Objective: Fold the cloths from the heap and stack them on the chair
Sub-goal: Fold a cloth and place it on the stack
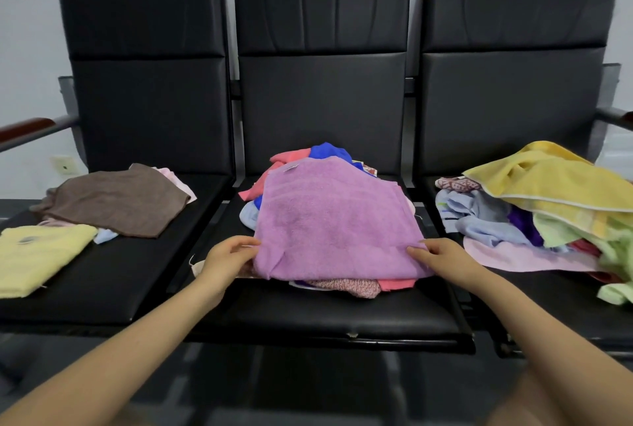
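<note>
A purple towel (332, 216) lies spread over a pile of folded cloths on the middle black chair (342, 316); red, blue and patterned cloths stick out from under it. My left hand (229, 259) pinches the towel's near left corner. On the near right corner, my right hand (442, 254) grips the folded edge. A loose heap (534, 206) of yellow, green, light blue and pink cloths fills the right chair.
On the left chair lie a brown cloth (116, 199) over pink ones and a folded pale yellow towel (37, 258). Wooden armrests flank the row at the far left (24, 127) and far right. The seats' front edges run close to me.
</note>
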### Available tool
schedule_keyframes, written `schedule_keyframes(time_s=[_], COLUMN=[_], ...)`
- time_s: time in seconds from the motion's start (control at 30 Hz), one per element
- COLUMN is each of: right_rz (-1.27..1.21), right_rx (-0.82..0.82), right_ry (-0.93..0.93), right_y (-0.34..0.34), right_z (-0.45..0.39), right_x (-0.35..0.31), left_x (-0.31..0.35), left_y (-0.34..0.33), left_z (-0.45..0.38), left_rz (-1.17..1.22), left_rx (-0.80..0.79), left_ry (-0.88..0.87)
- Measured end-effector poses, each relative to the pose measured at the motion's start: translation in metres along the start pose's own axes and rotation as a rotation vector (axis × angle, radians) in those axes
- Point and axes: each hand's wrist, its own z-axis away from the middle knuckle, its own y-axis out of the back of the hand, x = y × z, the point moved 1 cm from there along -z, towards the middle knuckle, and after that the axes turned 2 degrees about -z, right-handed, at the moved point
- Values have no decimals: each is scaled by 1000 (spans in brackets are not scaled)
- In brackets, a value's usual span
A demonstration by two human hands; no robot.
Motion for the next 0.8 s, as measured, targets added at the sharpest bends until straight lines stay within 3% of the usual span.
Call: schedule_keyframes(time_s=[0.13,0.2,0.33,0.47,0.6,0.7,0.8], right_rz=[-22,-103,-369,-466,-387,-356,-307], right_rx=[-9,-11,32,72,81,64,43], right_ry=[3,-21,-95,-122,-132,-117,-116], right_y=[1,2,5,11,14,16,17], right_z=[3,5,9,11,16,22,26], right_x=[-1,0,-1,5,4,-1,-1], left_x=[12,14,9,-7,-11,-13,-20], left_y=[9,15,16,13,20,29,31], left_z=[2,2,10,18,28,33,38], left_rz=[296,313,-152,-584,-801,-892,-987], left_rx=[-3,17,-13,-158,-336,-356,-346], left_ry=[114,126,-1,-305,-385,-438,-624])
